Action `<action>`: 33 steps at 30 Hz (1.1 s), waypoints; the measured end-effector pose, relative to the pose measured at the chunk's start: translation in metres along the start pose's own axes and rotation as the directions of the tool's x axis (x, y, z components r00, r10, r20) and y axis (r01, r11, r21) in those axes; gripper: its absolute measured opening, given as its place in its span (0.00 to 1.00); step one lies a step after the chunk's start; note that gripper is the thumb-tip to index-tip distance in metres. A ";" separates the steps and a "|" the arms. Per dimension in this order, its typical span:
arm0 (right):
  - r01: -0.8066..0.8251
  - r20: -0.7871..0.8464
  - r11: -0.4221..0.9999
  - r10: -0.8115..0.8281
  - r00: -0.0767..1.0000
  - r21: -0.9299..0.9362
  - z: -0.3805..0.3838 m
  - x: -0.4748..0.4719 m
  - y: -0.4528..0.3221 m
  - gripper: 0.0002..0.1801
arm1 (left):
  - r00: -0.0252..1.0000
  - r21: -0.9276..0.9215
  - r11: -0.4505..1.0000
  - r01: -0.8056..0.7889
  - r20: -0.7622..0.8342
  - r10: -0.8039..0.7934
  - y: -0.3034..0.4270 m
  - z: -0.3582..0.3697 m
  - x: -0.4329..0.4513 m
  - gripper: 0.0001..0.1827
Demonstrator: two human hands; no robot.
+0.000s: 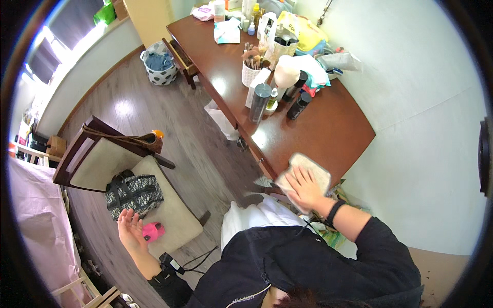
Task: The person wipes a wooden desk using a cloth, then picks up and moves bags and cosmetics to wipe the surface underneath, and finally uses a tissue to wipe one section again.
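My right hand (305, 188) lies over a cream cloth with a grey edge (319, 172), holding it under the palm and fingers at the near end of a brown wooden desk (331, 134). Part of the cloth hangs past the desk's near edge. Out to the left, my left hand (131, 229) is raised with its fingers apart and nothing in it. Below that hand in the picture stands a chair with a pale padded seat (179, 215). It bears a black-and-white patterned bag (134, 194) and a bright pink object (154, 232).
On the desk stand a clear grey cylinder (260, 103), a black-capped bottle (299, 106), a makeup-brush holder (251, 74) and several other bottles. A drawer (181, 57) sticks out at the far left, near a spotted laundry basket (161, 76). A wall (416, 96) borders the desk.
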State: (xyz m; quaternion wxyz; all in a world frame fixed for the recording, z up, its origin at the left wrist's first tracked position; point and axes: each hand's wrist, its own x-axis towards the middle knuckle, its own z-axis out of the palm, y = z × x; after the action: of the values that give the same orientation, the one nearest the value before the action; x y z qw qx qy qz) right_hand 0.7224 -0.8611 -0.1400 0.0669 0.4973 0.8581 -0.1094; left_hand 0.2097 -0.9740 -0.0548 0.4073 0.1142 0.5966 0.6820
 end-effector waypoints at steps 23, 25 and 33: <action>0.037 0.053 0.999 -0.035 0.998 -0.026 0.019 -0.079 0.006 0.38 | 0.997 0.037 0.998 0.057 -0.053 -0.055 -0.010 0.011 -0.012 0.16; -0.004 0.119 1.000 0.004 0.993 -0.002 0.018 -0.076 0.010 0.39 | 0.997 0.039 0.997 0.061 -0.058 -0.058 -0.012 0.022 -0.015 0.16; 0.263 -0.032 0.965 -0.263 0.964 0.003 -0.015 0.032 0.017 0.34 | 0.998 0.091 0.994 0.053 -0.031 -0.050 -0.024 0.060 -0.038 0.16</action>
State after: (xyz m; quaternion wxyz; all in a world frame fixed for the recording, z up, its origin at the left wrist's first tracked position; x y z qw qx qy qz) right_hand 0.7212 -0.8223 -0.1347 0.0368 0.3808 0.9170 -0.1126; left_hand 0.2827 -0.9585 -0.0486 0.4104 0.1074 0.6359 0.6447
